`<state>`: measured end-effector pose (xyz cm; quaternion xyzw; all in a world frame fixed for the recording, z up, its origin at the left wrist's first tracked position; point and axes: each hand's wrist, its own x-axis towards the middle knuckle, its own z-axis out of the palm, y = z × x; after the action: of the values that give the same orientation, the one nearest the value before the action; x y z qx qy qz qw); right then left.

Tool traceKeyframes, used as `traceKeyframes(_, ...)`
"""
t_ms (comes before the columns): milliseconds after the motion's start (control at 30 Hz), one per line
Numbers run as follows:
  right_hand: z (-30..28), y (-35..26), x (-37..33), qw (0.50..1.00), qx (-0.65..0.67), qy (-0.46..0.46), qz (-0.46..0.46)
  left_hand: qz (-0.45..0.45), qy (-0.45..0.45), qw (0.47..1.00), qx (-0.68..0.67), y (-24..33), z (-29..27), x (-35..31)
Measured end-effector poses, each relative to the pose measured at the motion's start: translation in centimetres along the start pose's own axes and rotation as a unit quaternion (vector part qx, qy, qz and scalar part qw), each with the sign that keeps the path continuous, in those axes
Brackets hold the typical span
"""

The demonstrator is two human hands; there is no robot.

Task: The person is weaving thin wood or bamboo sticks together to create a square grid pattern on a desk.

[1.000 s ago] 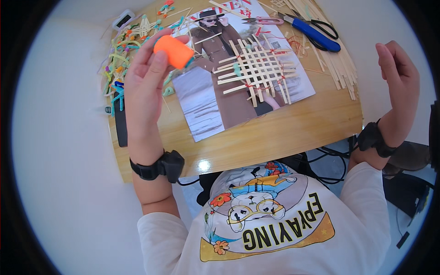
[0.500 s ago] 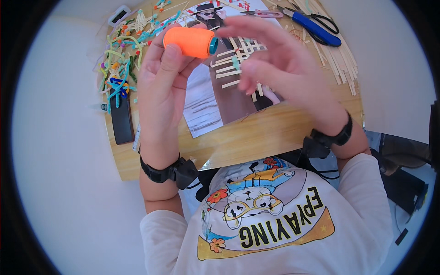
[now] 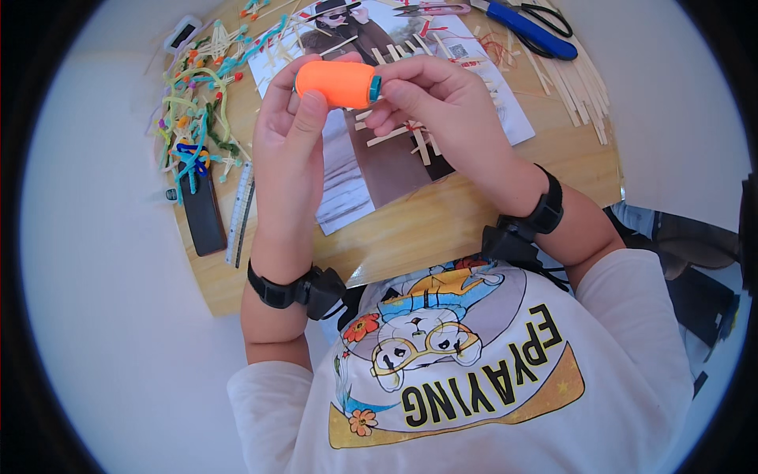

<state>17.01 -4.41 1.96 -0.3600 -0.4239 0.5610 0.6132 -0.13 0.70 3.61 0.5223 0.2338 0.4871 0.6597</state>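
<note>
My left hand (image 3: 296, 134) is closed around a spool of bright orange thread (image 3: 335, 83), held sideways above the table. The spool's teal core (image 3: 375, 88) sticks out at its right end. There the thumb and forefinger of my right hand (image 3: 442, 107) are pinched together against the core; whether they also grip a loose thread end is too small to tell. Below and behind my hands, a lattice of pale wooden sticks (image 3: 422, 142) lies on a printed sheet (image 3: 347, 193), partly hidden by my right hand. Red thread shows at some of its crossings.
Bent, coloured pipe cleaners (image 3: 207, 118) are heaped at the left, beside a dark oblong case (image 3: 203, 213) and a clear ruler (image 3: 239, 213). Blue-handled pliers (image 3: 529, 31), black-handled scissors (image 3: 549, 17) and loose wooden strips (image 3: 580, 95) lie at the far right. Pink-handled scissors (image 3: 434, 9) are at the back.
My right hand has moved left and closed its fingers at the spool's teal end; before, it was apart and blurred. My left hand with the spool has shifted slightly right.
</note>
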Motion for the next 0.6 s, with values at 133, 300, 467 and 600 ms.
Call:
traceKeyframes(133,-0.9,-0.3,0.7,0.999,0.018,-0.025,0.011,-0.029,0.011,0.999,-0.036,0.4,-1.0,0.3)
traceKeyframes(300,-1.2,-0.5,0.8,0.997,0.035,-0.040,0.052,-0.047,0.014,0.998,-0.036,-0.1,-1.6,0.5)
traceKeyframes(467,-1.9,-1.0,1.0,0.997,0.069,-0.042,0.018,-0.059,0.032,0.998,-0.019,-0.3,-1.7,0.6)
traceKeyframes(600,-2.2,-1.2,1.3,1.000,0.010,-0.027,0.004,-0.065,0.047,0.997,-0.022,-0.2,-1.6,0.6)
